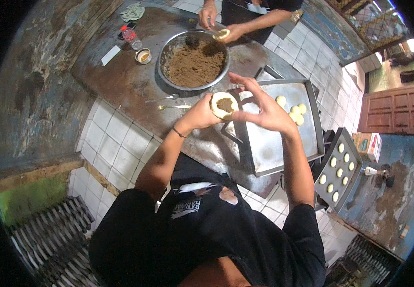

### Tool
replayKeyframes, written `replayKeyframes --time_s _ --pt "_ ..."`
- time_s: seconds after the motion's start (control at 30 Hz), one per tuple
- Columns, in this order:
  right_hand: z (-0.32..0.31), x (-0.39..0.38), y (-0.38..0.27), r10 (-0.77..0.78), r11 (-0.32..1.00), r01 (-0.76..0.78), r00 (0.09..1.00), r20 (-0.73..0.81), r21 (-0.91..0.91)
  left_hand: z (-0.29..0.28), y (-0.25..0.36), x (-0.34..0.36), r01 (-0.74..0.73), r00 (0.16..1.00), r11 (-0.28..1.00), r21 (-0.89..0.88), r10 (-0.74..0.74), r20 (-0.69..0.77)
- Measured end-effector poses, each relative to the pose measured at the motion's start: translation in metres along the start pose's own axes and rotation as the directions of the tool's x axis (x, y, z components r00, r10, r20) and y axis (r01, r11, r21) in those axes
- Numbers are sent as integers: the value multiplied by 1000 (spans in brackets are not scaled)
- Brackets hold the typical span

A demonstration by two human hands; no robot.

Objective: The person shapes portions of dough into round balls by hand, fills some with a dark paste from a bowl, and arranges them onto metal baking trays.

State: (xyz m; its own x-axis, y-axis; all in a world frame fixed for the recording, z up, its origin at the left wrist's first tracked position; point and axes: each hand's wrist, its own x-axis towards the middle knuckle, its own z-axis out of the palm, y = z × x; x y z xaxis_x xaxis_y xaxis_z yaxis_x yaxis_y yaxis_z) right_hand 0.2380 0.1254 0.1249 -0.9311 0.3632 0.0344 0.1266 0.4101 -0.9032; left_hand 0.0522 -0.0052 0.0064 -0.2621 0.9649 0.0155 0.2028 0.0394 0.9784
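Observation:
My left hand [198, 115] cups a flattened round of pale dough [215, 109] with a heap of brown filling [225, 104] in its middle. On the dough's right side is my right hand [270, 114], fingers spread and curved. Its thumb reaches the dough's lower edge; whether it presses there I cannot tell. Just beyond my hands stands a large metal bowl [161, 75] of crumbly brown filling [195, 67]. A metal baking tray [283, 148] lies under and beside my right hand, with several pale dough balls [297, 113] on it. Two spoons [174, 107] rest left of my left hand.
Across the table [104, 79], a co-worker's hands [235, 33] hold a dough piece above the bowl. A red-capped bottle [129, 36], a small cup [143, 56] and a white card [111, 55] stand or lie far left. Another tray [333, 174] with several dough balls sits at right.

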Motion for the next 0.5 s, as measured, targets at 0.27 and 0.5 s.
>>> replayKeyframes --time_s 0.27,0.5 --pt "-12 -74 -8 11 997 -30 966 -257 -70 33 88 20 -2 779 978 -209 133 613" --pt "-2 -107 -19 188 951 -36 854 -486 307 62 104 -4 177 939 912 -370 -45 340"
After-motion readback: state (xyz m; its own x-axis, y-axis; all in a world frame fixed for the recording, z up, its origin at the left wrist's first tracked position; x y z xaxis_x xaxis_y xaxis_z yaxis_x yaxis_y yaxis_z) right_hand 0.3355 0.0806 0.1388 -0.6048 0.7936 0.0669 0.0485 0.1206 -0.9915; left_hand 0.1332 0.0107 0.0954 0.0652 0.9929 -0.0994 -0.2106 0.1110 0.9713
